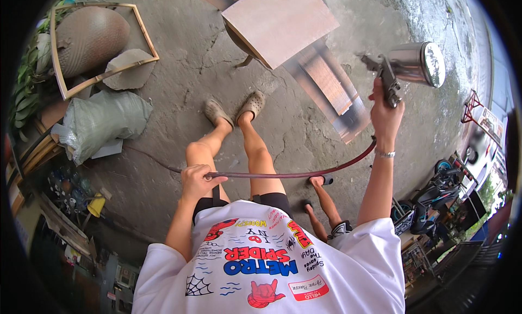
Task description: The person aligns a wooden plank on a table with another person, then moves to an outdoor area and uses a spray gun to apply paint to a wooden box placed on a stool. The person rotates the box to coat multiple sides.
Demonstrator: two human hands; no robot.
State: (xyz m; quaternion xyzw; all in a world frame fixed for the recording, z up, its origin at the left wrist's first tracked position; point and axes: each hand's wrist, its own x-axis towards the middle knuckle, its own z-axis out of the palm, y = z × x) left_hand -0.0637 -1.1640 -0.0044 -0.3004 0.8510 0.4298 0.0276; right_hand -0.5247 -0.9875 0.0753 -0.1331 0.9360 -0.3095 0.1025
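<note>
My right hand (386,115) is closed round the handle of a metal spray gun (389,81), held out to the right with its shiny cup (409,63) turned sideways. A dark red hose (304,175) runs from the gun's handle across my front. My left hand (198,182) is wrapped round that hose near my thigh, and the hose trails on over the floor to the left. Ahead stands a pale flat panel (280,25) on a small wooden stand, to the left of the gun and apart from it.
Stained cardboard (329,86) lies beside the panel. At left are a wooden frame (103,77), a large clay jar (95,39) and a stuffed sack (109,121). Another person's legs (321,211) show behind me at right. A motorbike (435,197) stands far right.
</note>
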